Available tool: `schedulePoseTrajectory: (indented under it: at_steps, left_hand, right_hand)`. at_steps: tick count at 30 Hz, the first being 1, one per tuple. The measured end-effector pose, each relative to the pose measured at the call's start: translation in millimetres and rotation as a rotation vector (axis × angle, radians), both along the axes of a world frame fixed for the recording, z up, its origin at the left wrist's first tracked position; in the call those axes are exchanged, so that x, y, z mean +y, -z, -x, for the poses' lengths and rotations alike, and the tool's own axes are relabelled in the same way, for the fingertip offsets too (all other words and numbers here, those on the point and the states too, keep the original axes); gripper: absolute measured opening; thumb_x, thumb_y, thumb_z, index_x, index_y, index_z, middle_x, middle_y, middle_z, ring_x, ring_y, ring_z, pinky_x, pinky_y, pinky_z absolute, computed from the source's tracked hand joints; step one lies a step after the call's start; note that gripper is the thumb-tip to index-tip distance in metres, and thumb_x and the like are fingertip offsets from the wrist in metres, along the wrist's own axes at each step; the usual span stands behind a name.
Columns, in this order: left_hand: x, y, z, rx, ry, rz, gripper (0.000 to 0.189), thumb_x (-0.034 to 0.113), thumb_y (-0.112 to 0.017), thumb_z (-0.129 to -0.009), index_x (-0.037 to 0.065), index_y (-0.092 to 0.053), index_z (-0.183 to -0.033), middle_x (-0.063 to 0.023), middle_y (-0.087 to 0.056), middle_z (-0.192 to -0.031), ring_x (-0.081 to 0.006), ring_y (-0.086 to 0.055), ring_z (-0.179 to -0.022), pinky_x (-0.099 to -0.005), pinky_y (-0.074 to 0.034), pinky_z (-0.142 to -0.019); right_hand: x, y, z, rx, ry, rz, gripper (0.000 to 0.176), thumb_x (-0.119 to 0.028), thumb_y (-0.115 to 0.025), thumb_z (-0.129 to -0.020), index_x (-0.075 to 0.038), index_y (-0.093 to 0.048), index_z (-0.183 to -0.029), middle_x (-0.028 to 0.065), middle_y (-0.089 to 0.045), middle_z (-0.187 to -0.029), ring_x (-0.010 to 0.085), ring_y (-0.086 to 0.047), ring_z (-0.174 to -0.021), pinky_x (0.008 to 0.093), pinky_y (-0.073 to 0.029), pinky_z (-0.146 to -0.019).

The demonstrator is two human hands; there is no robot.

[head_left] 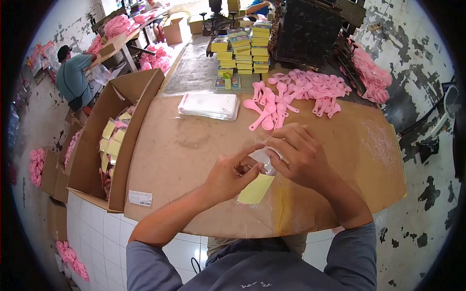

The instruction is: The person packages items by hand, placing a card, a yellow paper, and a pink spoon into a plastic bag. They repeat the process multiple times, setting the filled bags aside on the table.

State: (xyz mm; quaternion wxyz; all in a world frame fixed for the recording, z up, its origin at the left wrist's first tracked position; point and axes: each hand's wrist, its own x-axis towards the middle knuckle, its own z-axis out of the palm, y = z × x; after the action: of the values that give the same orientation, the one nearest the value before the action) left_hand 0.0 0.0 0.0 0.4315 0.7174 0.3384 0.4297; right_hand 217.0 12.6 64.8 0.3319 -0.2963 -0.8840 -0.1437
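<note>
Both hands hold a small clear plastic bag (262, 156) above the cardboard-covered table, with a pale yellow card (256, 189) in its lower part. My left hand (232, 173) pinches the bag from the left, thumb and index finger closed on it. On the other side, my right hand (300, 154) has its fingers closed at the bag's upper edge. Just beyond my right hand lie loose pink plastic spoons (267, 114), with a larger heap of pink spoons (310, 86) behind them. A stack of clear plastic bags (208, 105) lies farther left.
An open cardboard box (125, 160) with packed yellow-card bags stands along the table's left edge. Stacks of yellow cards (240, 48) and a black metal box (307, 31) are at the back. A co-worker (75, 77) sits far left near pink bundles (119, 25).
</note>
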Motion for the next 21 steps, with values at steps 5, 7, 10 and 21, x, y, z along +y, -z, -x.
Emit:
schedulePoseTrajectory:
  at_steps: [5,7,10,21]
  left_hand:
    - [-7,-2,-6,0.087,-0.051,-0.112,0.049,0.01,-0.071,-0.094,0.0,-0.057,-0.14,-0.0118,-0.077,-0.083,-0.0159,-0.071,-0.059,-0.029,-0.057,-0.058]
    - [-7,0,-5,0.129,-0.05,-0.125,0.049,0.01,-0.071,-0.094,0.0,-0.057,-0.139,-0.0124,-0.077,-0.082,-0.0173,-0.071,-0.059,-0.0302,-0.057,-0.058]
    - [-9,-6,-4,0.212,-0.026,-0.115,0.048,0.011,-0.07,-0.094,0.0,-0.057,-0.139,-0.0126,-0.076,-0.081,-0.0198,-0.072,-0.059,-0.032,-0.058,-0.058]
    - [7,-3,3,-0.071,0.031,0.262,0.039,0.006,-0.062,-0.102,-0.001,-0.056,-0.14,-0.0121,-0.077,-0.103,-0.0091,-0.07,-0.093,-0.0265,-0.057,-0.08]
  right_hand:
    - [0,5,4,-0.085,-0.001,-0.101,0.025,-0.015,-0.074,-0.075,-0.004,-0.066,-0.095,0.0066,-0.061,-0.097,0.0223,-0.062,-0.095,0.0363,-0.046,-0.082]
    - [-2,9,7,-0.143,0.015,-0.085,0.021,-0.011,-0.073,-0.076,-0.003,-0.067,-0.094,0.0063,-0.063,-0.098,0.024,-0.063,-0.095,0.0368,-0.047,-0.082]
    - [2,15,8,-0.2,0.043,-0.052,0.016,-0.011,-0.071,-0.077,-0.004,-0.064,-0.089,0.007,-0.06,-0.094,0.0245,-0.061,-0.091,0.0376,-0.046,-0.08]
    - [4,-33,-138,0.846,0.025,1.092,0.01,-0.015,-0.06,-0.098,-0.005,-0.06,-0.1,-0.0002,-0.052,-0.073,0.006,-0.047,-0.053,0.023,-0.04,-0.048]
